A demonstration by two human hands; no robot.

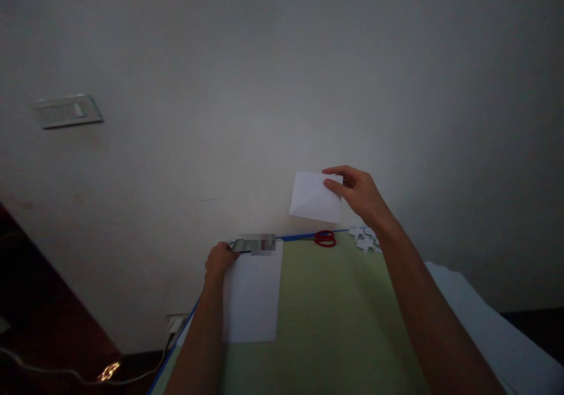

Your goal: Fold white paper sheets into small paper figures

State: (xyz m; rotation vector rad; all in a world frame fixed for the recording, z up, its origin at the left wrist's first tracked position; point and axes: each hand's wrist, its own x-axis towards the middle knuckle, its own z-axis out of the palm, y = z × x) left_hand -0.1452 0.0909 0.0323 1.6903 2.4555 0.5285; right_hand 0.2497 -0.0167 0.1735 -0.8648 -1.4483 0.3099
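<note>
My right hand (359, 195) is raised in front of the wall and pinches a folded white paper (315, 198) by its right edge. My left hand (219, 261) rests closed at the far left corner of a white sheet (253, 298) that lies flat on the green table top (335, 313). The fingers touch a dark flat object (241, 245) at the table's back edge; I cannot make out what it is. Red-handled scissors (325, 238) lie at the back edge, below the raised paper.
A pile of small white paper scraps (365, 239) sits at the back right. White cloth (493, 324) covers the right side. A wall switch plate (66, 111) is at upper left. A socket and cable (174, 324) are low on the wall at the left.
</note>
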